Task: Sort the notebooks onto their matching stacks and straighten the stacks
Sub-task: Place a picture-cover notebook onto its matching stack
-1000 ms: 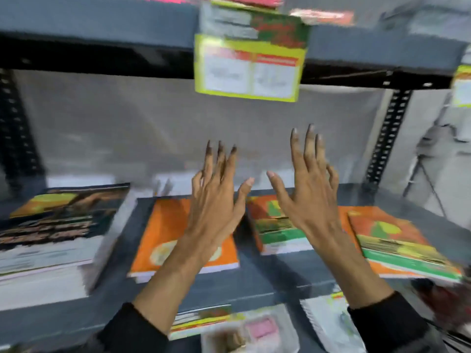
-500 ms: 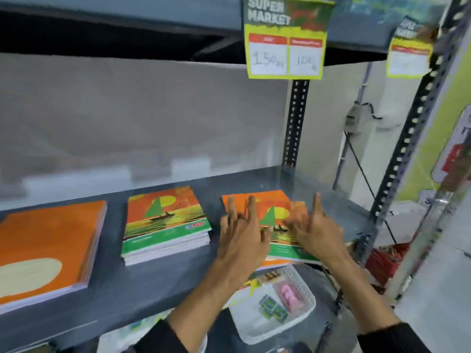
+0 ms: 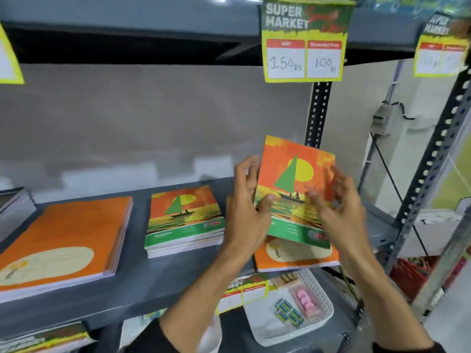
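A sailboat-cover notebook (image 3: 293, 174) is tilted up off the shelf, its cover facing me. My left hand (image 3: 248, 210) grips its left edge with thumb on the cover. My right hand (image 3: 336, 210) is at its right side, fingers spread and blurred over the cover. Beneath it lies a plain orange notebook stack (image 3: 295, 256) at the shelf's right end. A matching sailboat stack (image 3: 184, 220) sits to the left, and a large orange stack (image 3: 63, 243) lies further left.
The grey shelf (image 3: 158, 278) has a perforated upright (image 3: 318, 110) behind the lifted notebook and another post (image 3: 433, 159) at right. A price sign (image 3: 304, 39) hangs above. A white basket (image 3: 305, 324) of small items sits on the lower shelf.
My view swung right along the shelf. Both hands dropped onto the rightmost stack, and the top sailboat notebook has since been lifted and tilted upright.
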Motion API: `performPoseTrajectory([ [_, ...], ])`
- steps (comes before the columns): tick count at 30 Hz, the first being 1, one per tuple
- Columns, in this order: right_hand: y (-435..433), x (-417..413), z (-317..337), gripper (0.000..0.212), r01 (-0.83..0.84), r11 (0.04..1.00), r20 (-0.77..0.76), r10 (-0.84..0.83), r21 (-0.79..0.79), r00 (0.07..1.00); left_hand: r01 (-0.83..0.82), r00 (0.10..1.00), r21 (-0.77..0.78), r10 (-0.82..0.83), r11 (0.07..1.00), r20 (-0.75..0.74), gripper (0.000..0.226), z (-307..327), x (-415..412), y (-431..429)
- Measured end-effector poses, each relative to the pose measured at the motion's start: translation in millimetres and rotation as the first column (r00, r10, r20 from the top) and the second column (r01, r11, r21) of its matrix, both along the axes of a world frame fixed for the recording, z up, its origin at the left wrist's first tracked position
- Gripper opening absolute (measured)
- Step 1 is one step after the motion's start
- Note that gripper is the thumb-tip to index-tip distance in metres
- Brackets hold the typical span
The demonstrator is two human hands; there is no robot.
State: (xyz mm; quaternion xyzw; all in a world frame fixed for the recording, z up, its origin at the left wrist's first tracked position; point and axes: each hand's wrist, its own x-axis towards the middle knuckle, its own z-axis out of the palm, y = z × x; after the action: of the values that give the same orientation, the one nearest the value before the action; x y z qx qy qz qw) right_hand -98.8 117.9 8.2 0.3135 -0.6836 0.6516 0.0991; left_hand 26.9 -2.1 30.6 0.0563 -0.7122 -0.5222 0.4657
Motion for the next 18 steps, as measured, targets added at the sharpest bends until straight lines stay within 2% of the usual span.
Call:
performPoseTrajectory([
  [5, -67, 60, 38, 0.057, -0.255, 0.948, -0.108, 0.237, -0.192, 0.965, -0.043, 0.995, 0.074, 0.049, 0.996, -0.085, 0.073, 39, 84, -67],
  [10, -162, 160, 53, 0.06, -0.48, 0.849, -0.16, 0.454, -0.22, 0.876, -0.157, 0.979, 0.02, 0.158, 0.987, -0.125, 0.072, 59, 197, -134],
  [14, -244, 256, 56, 0.063, -0.571, 0.775, -0.157, 0.55, -0.27, 0.82, -0.298, 0.946, -0.011, 0.294, 0.954, -0.139, 0.066, 60, 302, -187],
  [18, -313, 348, 50, 0.061, -0.625, 0.745, -0.167, 0.602, -0.235, 0.781, -0.377, 0.92, 0.037, 0.379, 0.925, -0.097, 0.066, 53, 395, -241],
])
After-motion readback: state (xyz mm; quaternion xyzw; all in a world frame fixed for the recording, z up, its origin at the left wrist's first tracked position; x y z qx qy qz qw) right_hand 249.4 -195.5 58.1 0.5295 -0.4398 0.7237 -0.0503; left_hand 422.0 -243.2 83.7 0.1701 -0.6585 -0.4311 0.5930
